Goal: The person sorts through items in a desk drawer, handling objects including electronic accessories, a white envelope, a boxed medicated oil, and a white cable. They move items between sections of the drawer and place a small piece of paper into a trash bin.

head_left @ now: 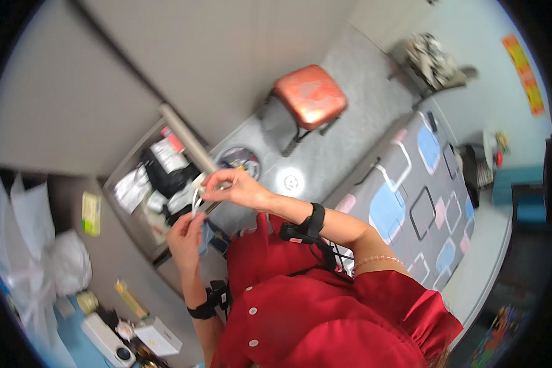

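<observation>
Both hands are raised over an open drawer (135, 227) and hold a thin white cord or strip (195, 200) between them. My right hand (237, 187) pinches its upper end between thumb and fingers. Lower down, the fingertips of my left hand (186, 234) close on the other end. The cord bends in a narrow loop; its exact kind cannot be told. In the drawer below lie a black item (165, 177), white packets (133, 188) and a red box (172, 139).
A red-topped stool (310, 96) stands on the grey floor, near a round container (240, 162) with mixed items. On the right is a bed or table with a patterned grey cover (391, 202). Plastic bags (69, 262), a white device (108, 340) and a white box (158, 336) sit at lower left.
</observation>
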`<state>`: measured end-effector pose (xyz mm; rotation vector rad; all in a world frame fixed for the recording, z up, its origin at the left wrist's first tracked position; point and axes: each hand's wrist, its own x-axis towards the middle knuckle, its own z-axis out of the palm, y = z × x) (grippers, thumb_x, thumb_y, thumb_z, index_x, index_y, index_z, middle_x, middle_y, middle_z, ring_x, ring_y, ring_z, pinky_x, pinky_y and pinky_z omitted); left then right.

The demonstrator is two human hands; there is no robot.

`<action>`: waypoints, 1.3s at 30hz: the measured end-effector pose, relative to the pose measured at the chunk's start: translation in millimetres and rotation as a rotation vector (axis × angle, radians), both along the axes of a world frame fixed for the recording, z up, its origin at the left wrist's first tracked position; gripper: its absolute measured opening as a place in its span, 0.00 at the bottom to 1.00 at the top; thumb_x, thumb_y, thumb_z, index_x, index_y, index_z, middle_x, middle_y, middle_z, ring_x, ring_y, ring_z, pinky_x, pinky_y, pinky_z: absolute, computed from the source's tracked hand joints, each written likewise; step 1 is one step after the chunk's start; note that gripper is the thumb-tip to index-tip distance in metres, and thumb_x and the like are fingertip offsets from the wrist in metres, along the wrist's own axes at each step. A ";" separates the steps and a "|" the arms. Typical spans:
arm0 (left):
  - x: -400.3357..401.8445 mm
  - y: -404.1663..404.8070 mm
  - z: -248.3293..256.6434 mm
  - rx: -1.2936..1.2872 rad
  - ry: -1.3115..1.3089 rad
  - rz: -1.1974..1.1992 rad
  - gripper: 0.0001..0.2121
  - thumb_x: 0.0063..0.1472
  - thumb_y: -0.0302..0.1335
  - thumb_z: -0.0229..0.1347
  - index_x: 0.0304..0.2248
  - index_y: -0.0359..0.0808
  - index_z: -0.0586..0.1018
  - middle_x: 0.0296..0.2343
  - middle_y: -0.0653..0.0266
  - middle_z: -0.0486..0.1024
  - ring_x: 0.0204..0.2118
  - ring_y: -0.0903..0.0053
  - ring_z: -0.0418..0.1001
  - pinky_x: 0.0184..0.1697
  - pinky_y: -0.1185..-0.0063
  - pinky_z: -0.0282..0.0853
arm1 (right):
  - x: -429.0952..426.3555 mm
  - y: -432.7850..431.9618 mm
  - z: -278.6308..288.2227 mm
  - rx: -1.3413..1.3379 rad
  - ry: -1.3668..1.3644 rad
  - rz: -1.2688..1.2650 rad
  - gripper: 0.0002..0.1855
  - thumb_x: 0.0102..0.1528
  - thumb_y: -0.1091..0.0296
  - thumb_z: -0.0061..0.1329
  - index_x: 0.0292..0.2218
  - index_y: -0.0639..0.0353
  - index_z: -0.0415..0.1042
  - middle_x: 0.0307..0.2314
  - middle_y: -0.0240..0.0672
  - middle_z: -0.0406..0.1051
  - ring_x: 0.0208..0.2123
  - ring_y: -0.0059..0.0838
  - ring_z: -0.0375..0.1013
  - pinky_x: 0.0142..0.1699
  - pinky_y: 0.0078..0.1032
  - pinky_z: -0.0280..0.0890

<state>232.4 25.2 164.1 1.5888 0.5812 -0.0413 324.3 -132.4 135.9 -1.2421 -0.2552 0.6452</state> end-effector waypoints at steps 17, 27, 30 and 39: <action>128.6 -240.9 -55.6 -0.304 0.033 -0.342 0.09 0.58 0.23 0.48 0.38 0.29 0.72 0.23 0.69 0.72 0.13 0.95 0.53 0.12 0.91 0.44 | 27.4 -234.3 -62.8 0.191 0.505 -0.286 0.12 0.52 0.65 0.49 0.35 0.60 0.63 0.24 0.29 0.67 0.26 0.17 0.66 0.30 0.16 0.62; 124.3 -227.2 -88.0 -0.328 0.275 -0.466 0.09 0.59 0.26 0.47 0.35 0.29 0.74 0.16 0.77 0.62 0.14 0.93 0.52 0.14 0.90 0.44 | 52.5 -253.4 -76.1 0.079 0.347 -0.434 0.13 0.56 0.67 0.42 0.41 0.64 0.67 0.35 0.34 0.70 0.37 0.24 0.69 0.43 0.22 0.64; 119.5 -229.5 -83.5 -0.501 0.235 -0.430 0.11 0.60 0.26 0.46 0.39 0.30 0.73 0.19 0.75 0.65 0.16 0.93 0.52 0.15 0.90 0.46 | 54.2 -251.4 -85.1 -0.079 0.223 -0.216 0.16 0.56 0.74 0.38 0.46 0.65 0.63 0.39 0.35 0.68 0.42 0.23 0.66 0.47 0.22 0.61; 104.3 -197.2 -127.5 0.170 -0.224 -0.329 0.13 0.54 0.24 0.53 0.40 0.30 0.74 0.18 0.72 0.68 0.17 0.88 0.62 0.18 0.88 0.57 | 38.1 -209.2 -86.2 -0.108 0.344 -0.085 0.21 0.52 0.77 0.43 0.48 0.63 0.58 0.36 0.36 0.69 0.40 0.23 0.67 0.47 0.23 0.59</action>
